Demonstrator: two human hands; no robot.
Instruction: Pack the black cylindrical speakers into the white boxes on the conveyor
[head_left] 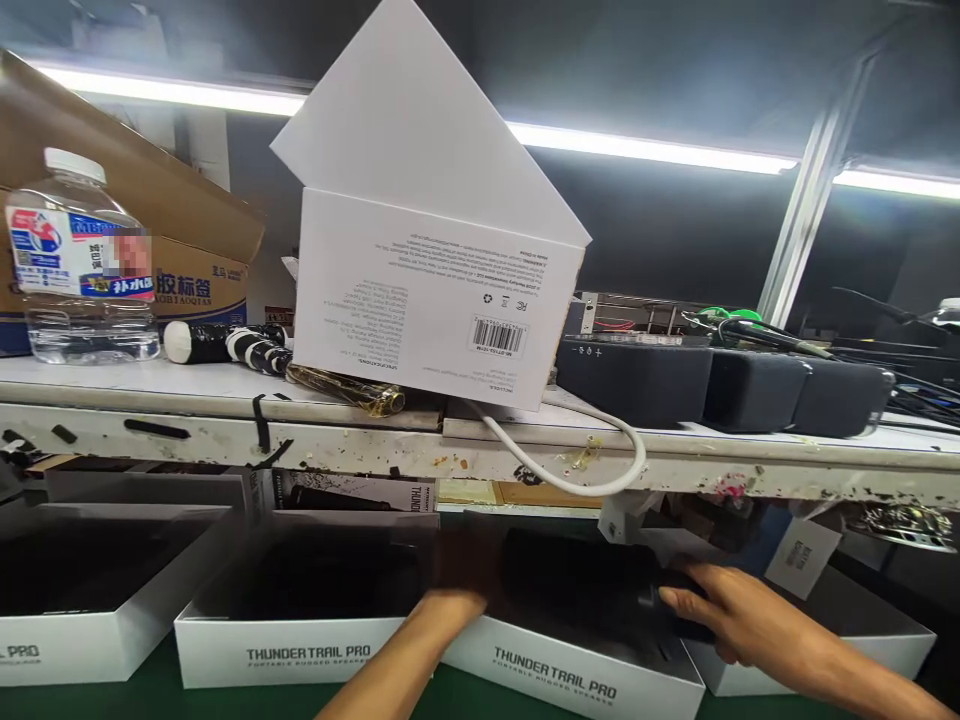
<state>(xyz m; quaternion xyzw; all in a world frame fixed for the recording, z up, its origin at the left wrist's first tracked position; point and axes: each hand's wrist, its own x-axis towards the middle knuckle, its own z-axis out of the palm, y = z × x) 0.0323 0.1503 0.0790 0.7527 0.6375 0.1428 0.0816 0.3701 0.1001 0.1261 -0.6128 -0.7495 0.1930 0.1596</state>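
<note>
A white open box printed "THUNDER TRAIL PRO" [555, 675] stands low in front of me, angled to the right. In its dark interior lies a black speaker [577, 570], its outline partly lost in shadow. My right hand [724, 610] is closed round the speaker's right end, thumb on the near side. At the left end is my left hand [469, 575], so deep in shadow that its fingers do not show. Beside it on the left is another white box of the same kind [300, 645], with a dark inside.
Above, a shelf edge [450, 455] crosses the view, with a white cable [600, 490] looping down. On it stand a propped white box [427, 290], a water bottle [86, 270], and black speakers [637, 380]. More white boxes [75, 645] flank both sides.
</note>
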